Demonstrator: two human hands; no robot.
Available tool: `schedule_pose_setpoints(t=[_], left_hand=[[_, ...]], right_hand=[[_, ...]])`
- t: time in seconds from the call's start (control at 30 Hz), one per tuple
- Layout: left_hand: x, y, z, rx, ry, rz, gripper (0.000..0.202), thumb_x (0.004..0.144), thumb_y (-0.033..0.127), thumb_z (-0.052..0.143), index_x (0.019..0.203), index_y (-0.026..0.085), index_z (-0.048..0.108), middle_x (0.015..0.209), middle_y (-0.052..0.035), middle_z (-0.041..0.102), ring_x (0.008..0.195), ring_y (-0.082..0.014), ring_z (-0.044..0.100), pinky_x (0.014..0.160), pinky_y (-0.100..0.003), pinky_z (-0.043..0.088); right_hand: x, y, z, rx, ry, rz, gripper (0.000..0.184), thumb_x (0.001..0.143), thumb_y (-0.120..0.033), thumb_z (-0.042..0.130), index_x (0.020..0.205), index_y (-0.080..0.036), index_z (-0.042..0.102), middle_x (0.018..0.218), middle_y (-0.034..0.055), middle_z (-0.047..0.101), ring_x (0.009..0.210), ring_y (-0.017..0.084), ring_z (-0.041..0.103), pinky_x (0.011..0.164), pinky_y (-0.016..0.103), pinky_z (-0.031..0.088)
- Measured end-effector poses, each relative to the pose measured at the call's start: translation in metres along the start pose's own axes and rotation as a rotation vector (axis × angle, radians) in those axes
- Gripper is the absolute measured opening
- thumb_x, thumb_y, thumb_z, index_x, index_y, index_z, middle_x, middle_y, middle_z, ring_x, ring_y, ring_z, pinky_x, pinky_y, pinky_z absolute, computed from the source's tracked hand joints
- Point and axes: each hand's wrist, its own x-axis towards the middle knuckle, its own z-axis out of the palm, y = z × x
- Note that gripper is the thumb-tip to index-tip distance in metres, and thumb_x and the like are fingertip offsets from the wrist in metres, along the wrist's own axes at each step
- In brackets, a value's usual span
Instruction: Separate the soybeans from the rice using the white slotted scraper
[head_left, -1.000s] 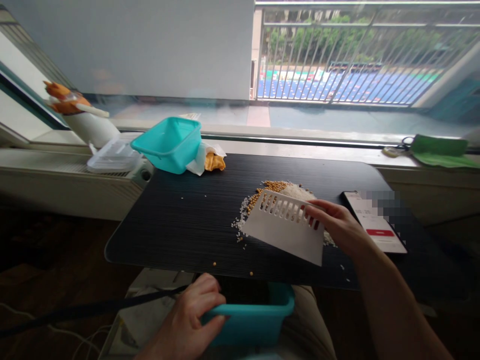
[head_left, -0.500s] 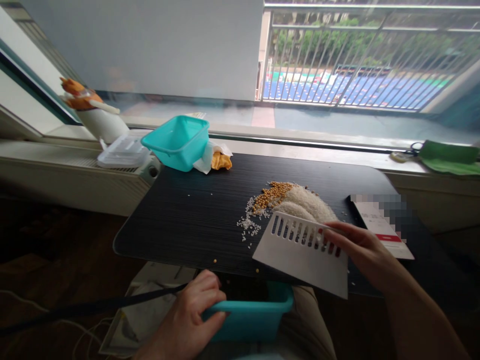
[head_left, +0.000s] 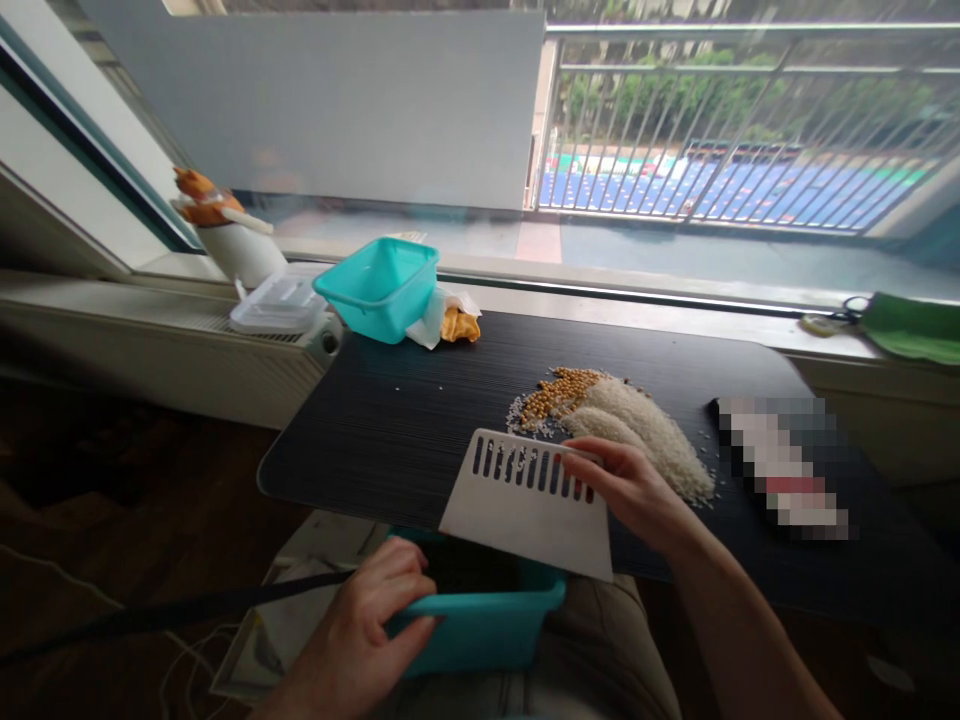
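Observation:
My right hand [head_left: 626,485] grips a flat white slotted scraper [head_left: 529,530] by its upper right part. The scraper slants at the table's near edge, its lower edge above a teal plastic bin [head_left: 472,632]. Below the table edge, my left hand [head_left: 386,610] is closed on the bin's left rim. The bin's inside is dark, and I cannot make out its contents. Just beyond the scraper and my right hand lies a heap of white rice [head_left: 637,425] on the black table, with yellow soybeans [head_left: 559,392] along its far left side. White grains show through the scraper's slots.
A second teal bin [head_left: 382,295] stands at the table's far left, beside a crumpled orange-and-white wrapper [head_left: 459,325]. A clear plastic lid [head_left: 277,300] lies on the sill. On the table's right is a partly blurred-out flat object [head_left: 787,465]. Green cloth [head_left: 911,325] lies at far right.
My right hand has drawn the scraper left, from the rice heap to over the teal bin's far edge. My left hand keeps its hold on the rim. The whole view has shifted slightly.

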Motion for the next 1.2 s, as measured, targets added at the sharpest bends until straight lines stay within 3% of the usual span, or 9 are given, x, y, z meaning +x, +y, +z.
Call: schedule_pose_setpoints(t=[0.1, 0.17, 0.3, 0.4, 0.57, 0.67, 0.83, 1.2], left_hand=[[-0.001, 0.0, -0.002, 0.006, 0.002, 0.002, 0.02, 0.087, 0.008, 0.055, 0.075, 0.018, 0.069, 0.077, -0.0054, 0.065, 0.083, -0.0223, 0.064, 0.073, -0.03, 0.053], [0.001, 0.001, 0.001, -0.003, -0.005, 0.001, 0.021, 0.085, 0.007, 0.055, 0.073, 0.017, 0.068, 0.076, -0.0052, 0.065, 0.082, -0.0218, 0.064, 0.072, -0.029, 0.052], [0.01, 0.006, 0.014, -0.043, -0.062, 0.005, 0.02, 0.079, 0.003, 0.054, 0.072, 0.017, 0.066, 0.078, -0.0051, 0.065, 0.083, -0.0212, 0.064, 0.072, -0.028, 0.052], [0.018, 0.01, 0.027, -0.061, -0.133, 0.011, 0.02, 0.075, 0.002, 0.055, 0.072, 0.017, 0.067, 0.082, -0.006, 0.065, 0.083, -0.0209, 0.065, 0.073, -0.028, 0.052], [0.024, 0.011, 0.038, -0.051, -0.191, 0.033, 0.017, 0.077, 0.004, 0.057, 0.073, 0.016, 0.068, 0.08, -0.0059, 0.063, 0.081, -0.0207, 0.064, 0.07, -0.028, 0.052], [0.023, 0.008, 0.038, -0.038, -0.189, 0.056, 0.016, 0.081, 0.007, 0.058, 0.074, 0.016, 0.069, 0.079, -0.0061, 0.063, 0.08, -0.0207, 0.064, 0.069, -0.028, 0.052], [0.022, 0.008, 0.036, -0.033, -0.182, 0.069, 0.016, 0.081, 0.007, 0.058, 0.075, 0.017, 0.068, 0.077, -0.0048, 0.064, 0.078, -0.0197, 0.064, 0.066, -0.026, 0.051], [0.025, 0.011, 0.033, -0.044, -0.171, 0.079, 0.017, 0.082, 0.007, 0.058, 0.074, 0.018, 0.068, 0.075, -0.0047, 0.063, 0.076, -0.0195, 0.064, 0.063, -0.024, 0.05]], right_hand=[[-0.016, 0.002, -0.006, -0.011, 0.023, 0.01, 0.037, 0.082, -0.051, 0.072, 0.092, -0.017, 0.08, 0.066, 0.0028, 0.067, 0.056, 0.014, 0.056, 0.05, 0.024, 0.045], [-0.032, 0.007, -0.016, 0.002, 0.213, -0.003, 0.038, 0.079, -0.052, 0.075, 0.093, -0.017, 0.08, 0.067, 0.0029, 0.069, 0.057, 0.014, 0.059, 0.051, 0.024, 0.049], [-0.055, 0.019, -0.041, -0.047, 0.746, -0.031, 0.037, 0.076, -0.049, 0.078, 0.097, -0.018, 0.079, 0.064, 0.0016, 0.07, 0.054, 0.015, 0.063, 0.05, 0.025, 0.053], [-0.058, 0.021, -0.056, -0.195, 0.9, -0.105, 0.032, 0.077, -0.046, 0.077, 0.095, -0.02, 0.078, 0.066, 0.0014, 0.071, 0.055, 0.016, 0.064, 0.049, 0.024, 0.053], [-0.041, 0.003, -0.065, -0.442, 0.793, -0.415, 0.013, 0.09, -0.032, 0.066, 0.095, -0.023, 0.074, 0.083, 0.0023, 0.071, 0.064, 0.014, 0.065, 0.055, 0.024, 0.052], [-0.029, -0.009, -0.063, -0.608, 0.739, -0.516, 0.01, 0.092, -0.024, 0.062, 0.094, -0.02, 0.072, 0.082, 0.002, 0.068, 0.063, 0.013, 0.061, 0.056, 0.024, 0.049], [-0.021, -0.016, -0.061, -0.732, 0.664, -0.549, 0.011, 0.095, -0.021, 0.059, 0.094, -0.017, 0.07, 0.08, 0.0019, 0.065, 0.064, 0.012, 0.059, 0.055, 0.022, 0.047], [-0.035, -0.011, -0.061, -0.659, 0.461, -0.555, 0.011, 0.097, -0.019, 0.059, 0.104, -0.022, 0.067, 0.093, 0.0033, 0.067, 0.075, 0.013, 0.063, 0.061, 0.022, 0.05]])
